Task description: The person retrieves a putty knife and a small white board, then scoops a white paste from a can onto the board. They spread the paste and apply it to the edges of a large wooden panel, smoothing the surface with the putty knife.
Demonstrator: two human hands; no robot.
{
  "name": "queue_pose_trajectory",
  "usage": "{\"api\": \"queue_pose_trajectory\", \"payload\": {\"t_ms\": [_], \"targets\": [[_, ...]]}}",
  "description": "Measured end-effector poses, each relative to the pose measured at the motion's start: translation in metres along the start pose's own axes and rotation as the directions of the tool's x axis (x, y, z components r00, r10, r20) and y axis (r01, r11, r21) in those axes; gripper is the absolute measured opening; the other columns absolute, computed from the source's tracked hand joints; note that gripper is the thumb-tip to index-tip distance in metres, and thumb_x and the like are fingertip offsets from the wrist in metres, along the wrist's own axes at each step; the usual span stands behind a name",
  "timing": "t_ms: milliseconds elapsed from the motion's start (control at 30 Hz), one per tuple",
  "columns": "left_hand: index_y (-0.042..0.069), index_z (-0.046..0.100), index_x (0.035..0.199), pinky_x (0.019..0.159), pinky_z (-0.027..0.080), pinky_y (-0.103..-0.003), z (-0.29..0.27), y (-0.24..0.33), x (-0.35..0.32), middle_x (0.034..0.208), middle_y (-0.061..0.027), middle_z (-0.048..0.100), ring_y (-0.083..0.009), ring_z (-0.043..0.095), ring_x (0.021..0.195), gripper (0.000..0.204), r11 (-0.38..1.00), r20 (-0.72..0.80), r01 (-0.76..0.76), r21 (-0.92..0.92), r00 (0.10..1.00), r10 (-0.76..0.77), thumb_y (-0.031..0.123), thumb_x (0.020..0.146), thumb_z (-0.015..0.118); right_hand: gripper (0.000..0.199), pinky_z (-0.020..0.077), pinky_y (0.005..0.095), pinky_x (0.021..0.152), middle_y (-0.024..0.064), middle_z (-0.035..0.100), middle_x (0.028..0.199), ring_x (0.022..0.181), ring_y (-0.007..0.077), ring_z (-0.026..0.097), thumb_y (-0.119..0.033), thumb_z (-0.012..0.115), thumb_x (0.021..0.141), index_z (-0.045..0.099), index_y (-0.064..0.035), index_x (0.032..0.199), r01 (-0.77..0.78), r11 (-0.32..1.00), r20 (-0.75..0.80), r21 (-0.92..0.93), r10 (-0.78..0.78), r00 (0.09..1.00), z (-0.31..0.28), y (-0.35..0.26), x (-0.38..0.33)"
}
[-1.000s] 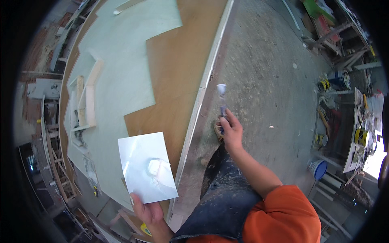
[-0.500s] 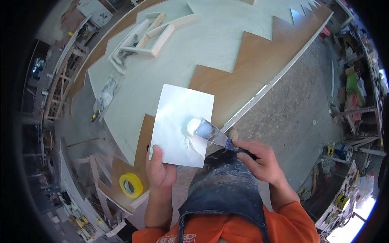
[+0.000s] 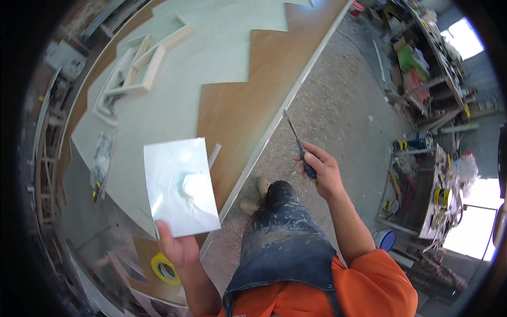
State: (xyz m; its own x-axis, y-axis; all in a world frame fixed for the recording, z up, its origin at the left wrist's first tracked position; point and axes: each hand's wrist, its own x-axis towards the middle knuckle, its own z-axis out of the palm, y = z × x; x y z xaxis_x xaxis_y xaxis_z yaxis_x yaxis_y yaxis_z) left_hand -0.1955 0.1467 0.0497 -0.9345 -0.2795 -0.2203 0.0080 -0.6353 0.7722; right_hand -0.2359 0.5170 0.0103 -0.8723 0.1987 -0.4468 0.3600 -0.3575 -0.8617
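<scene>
My left hand [image 3: 179, 248] grips the lower edge of a white rectangular board [image 3: 163, 177], its thumb on the face. A mound of white paste [image 3: 193, 187] sits right of the board's middle. Well off to the right, my right hand [image 3: 323, 173] is closed round the handle of a putty knife [image 3: 302, 150]. The blade points up and away and shows nearly edge-on, apart from the board. Below the board lies a large pale sheet [image 3: 158, 119] with a stepped, zigzag edge, over a brown panel [image 3: 227, 111].
A yellow roll of tape [image 3: 156, 268] lies near my left forearm. An angular wooden frame [image 3: 153, 71] rests on the sheet's far left. Cluttered shelves [image 3: 430, 84] line the right wall. A blue-lidded bucket [image 3: 388, 241] stands on the floor beyond my right elbow.
The putty knife has come off the paste and swung right with my right hand, its blade turned edge-on. The board has shifted left and tilted. My view has turned to the right.
</scene>
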Motion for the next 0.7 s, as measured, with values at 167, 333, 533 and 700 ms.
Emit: {"api": "queue_pose_trajectory", "payload": {"t_ms": [167, 333, 533, 700], "targets": [[-0.004, 0.031, 0.154, 0.122, 0.028, -0.05, -0.012, 0.002, 0.001, 0.158, -0.0179, 0.039, -0.0339, 0.039, 0.144, 0.066, 0.995, 0.031, 0.094, 0.025, 0.995, -0.094, 0.039, 0.107, 0.049, 0.042, 0.0513, 0.0269, 0.069, 0.0079, 0.07, 0.108, 0.08, 0.0138, 0.064, -0.014, 0.058, 0.102, 0.056, -0.0003, 0.142, 0.116, 0.978, -0.193, 0.174, -0.081, 0.978, -0.006, 0.044, 0.065], [-0.004, 0.034, 0.153, 0.121, 0.03, -0.051, -0.001, 0.005, -0.001, 0.156, -0.0179, 0.042, -0.0336, 0.04, 0.143, 0.066, 0.985, -0.017, 0.157, 0.073, 0.988, -0.156, 0.038, 0.105, 0.054, 0.044, 0.0502, 0.025, 0.071, 0.0059, 0.069, 0.11, 0.084, 0.0109, 0.063, -0.015, 0.06, 0.102, 0.055, -0.001, 0.143, 0.217, 0.966, -0.264, 0.143, -0.174, 0.949, 0.0, 0.065, 0.118], [-0.003, 0.036, 0.152, 0.121, 0.031, -0.051, 0.018, 0.003, 0.005, 0.156, -0.0174, 0.043, -0.0332, 0.042, 0.143, 0.064, 0.983, -0.097, 0.159, 0.093, 0.984, -0.15, 0.036, 0.105, 0.056, 0.044, 0.05, 0.0248, 0.07, 0.003, 0.068, 0.106, 0.082, 0.0087, 0.061, -0.014, 0.061, 0.1, 0.056, -0.0017, 0.142, 0.274, 0.956, -0.329, 0.107, -0.226, 0.917, 0.001, 0.079, 0.145], [-0.003, 0.036, 0.153, 0.121, 0.031, -0.052, 0.028, 0.0, 0.011, 0.157, -0.0174, 0.042, -0.0331, 0.041, 0.143, 0.065, 0.977, -0.042, 0.185, 0.103, 0.982, -0.182, 0.036, 0.105, 0.056, 0.045, 0.0505, 0.025, 0.07, 0.0026, 0.067, 0.103, 0.082, 0.0085, 0.061, -0.014, 0.061, 0.1, 0.055, -0.0008, 0.143, 0.263, 0.958, -0.329, 0.116, -0.213, 0.92, 0.004, 0.073, 0.15]]}}
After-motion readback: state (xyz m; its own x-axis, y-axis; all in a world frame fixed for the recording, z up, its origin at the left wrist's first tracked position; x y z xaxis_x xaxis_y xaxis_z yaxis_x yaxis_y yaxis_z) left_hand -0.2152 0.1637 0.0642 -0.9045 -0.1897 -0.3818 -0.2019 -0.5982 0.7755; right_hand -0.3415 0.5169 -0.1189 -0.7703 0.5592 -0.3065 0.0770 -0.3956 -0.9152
